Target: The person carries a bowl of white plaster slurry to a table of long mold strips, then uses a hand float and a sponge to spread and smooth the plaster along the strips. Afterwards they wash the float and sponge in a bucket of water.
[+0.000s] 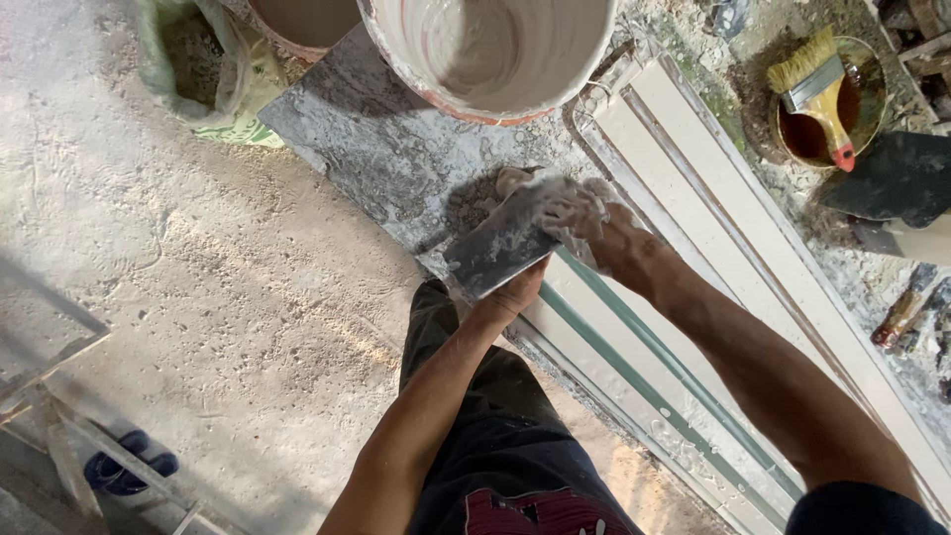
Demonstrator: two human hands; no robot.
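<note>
Left of frame: rough, dusty concrete floor (198, 277); upper left a green sack (188, 59) of grey powder. Top centre a white plastic bucket (490, 54), plaster-smeared, on a grey mottled slab (367, 149). Centre: left hand (515, 287) fingers clamped under a flat grey metal trowel blade (495, 248); right hand (584, 218), plaster-coated, fingers curled together on the blade's upper edge. Right: long cream moulding strips (713, 218) running diagonally. Upper right, yellow-bristled brush (817, 84) resting on a round tin of brown liquid (867, 99).

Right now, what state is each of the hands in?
Left hand: closed, gripping the lower edge of a flat grey trowel blade.
Right hand: plaster-coated, pressed on the blade's top; grip cannot be told.
</note>
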